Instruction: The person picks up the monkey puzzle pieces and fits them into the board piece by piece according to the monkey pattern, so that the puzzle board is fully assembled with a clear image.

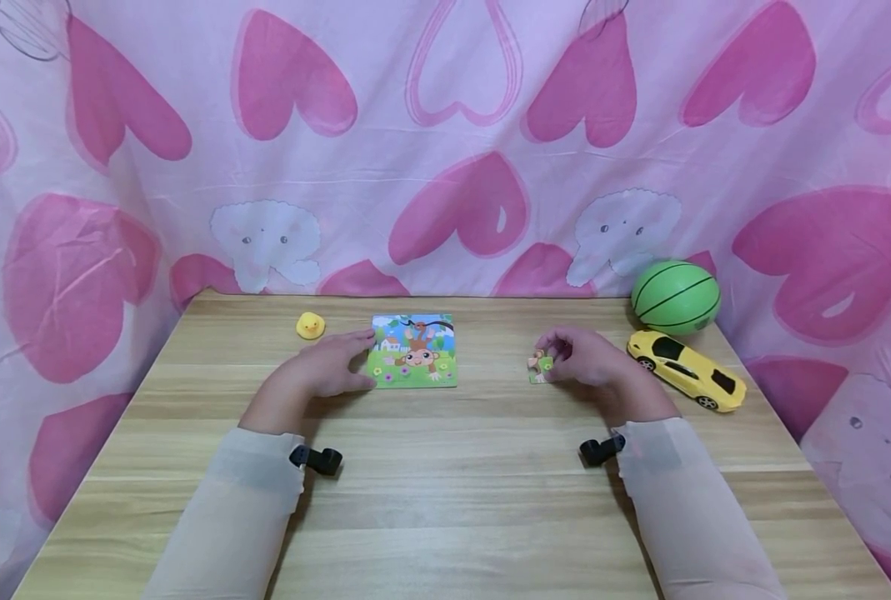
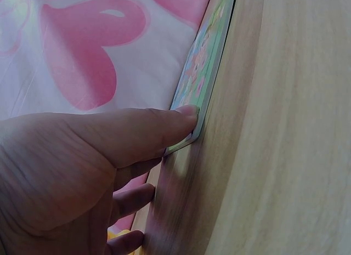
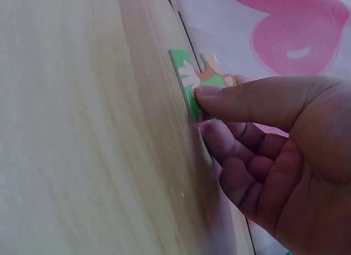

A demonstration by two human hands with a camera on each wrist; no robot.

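Note:
A square puzzle board (image 1: 412, 352) lies flat on the table, its picture showing a monkey hanging from a branch over green grass. My left hand (image 1: 332, 364) is at the board's left side, and in the left wrist view its thumb (image 2: 181, 122) rests on the near corner. Some of the other left fingertips are hidden there. To the right of the board, my right hand (image 1: 583, 357) pinches a small green puzzle piece (image 1: 538, 365) between thumb and fingers. A pale hand shape and some brown show on the piece (image 3: 189, 74), which is tilted close to the tabletop.
A yellow rubber duck (image 1: 310, 325) sits behind my left hand. At the right, a green ball (image 1: 675, 297) stands at the back, with a yellow toy car (image 1: 687, 371) in front of it, beside my right wrist. A pink heart-patterned curtain (image 1: 370, 208) hangs behind the wooden table (image 1: 445, 500).

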